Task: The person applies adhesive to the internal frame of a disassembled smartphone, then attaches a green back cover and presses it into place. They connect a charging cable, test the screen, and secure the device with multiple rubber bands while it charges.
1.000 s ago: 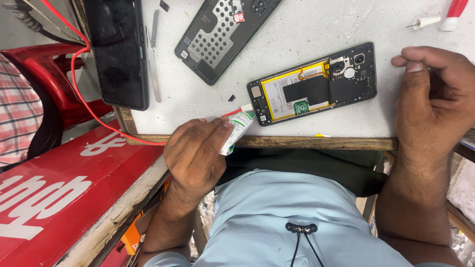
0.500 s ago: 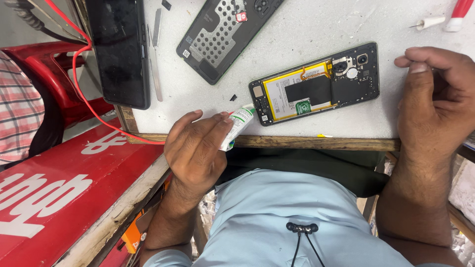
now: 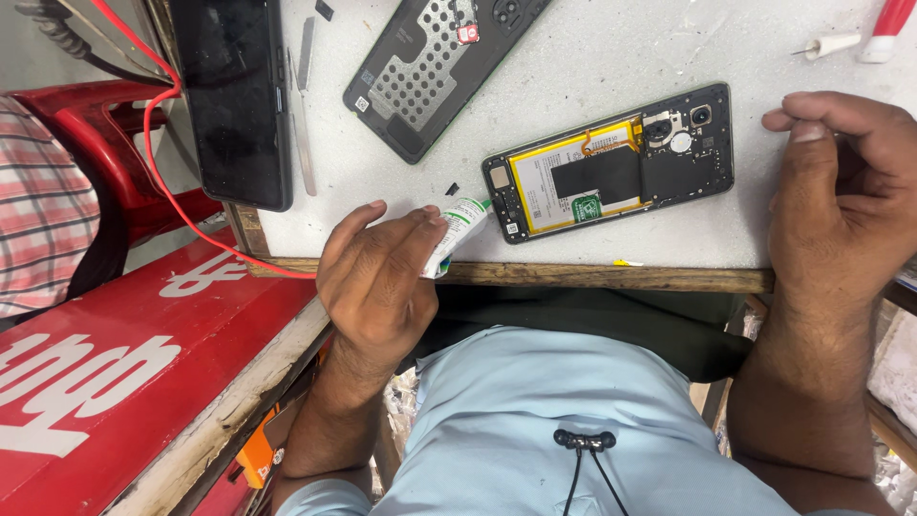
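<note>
Left hand [image 3: 377, 277] held small white-green tube [image 3: 457, 229] in a closed grip at desk [image 3: 592, 250] edge, nozzle near opened phone [image 3: 611, 172]; right hand [image 3: 845, 201] loosely curled, whether it held anything could not be told

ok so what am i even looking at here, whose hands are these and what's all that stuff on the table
This is a single picture from a camera worn on a person's head, looking straight down, so both hands belong to the wearer. Their light blue shirt fills the bottom of the view.

The left hand holds a small white and green tube at the front edge of the white table. The right hand rests on the table's right side, fingers curled; whether it holds anything cannot be seen.

Between the hands lies an opened phone, back removed, showing a yellow-edged battery and camera parts. Above it lies the dark back cover, inner side up. At the left lies a second phone, dark screen up, with a thin metal tool beside it. A red wire runs off the table's left edge.
</note>
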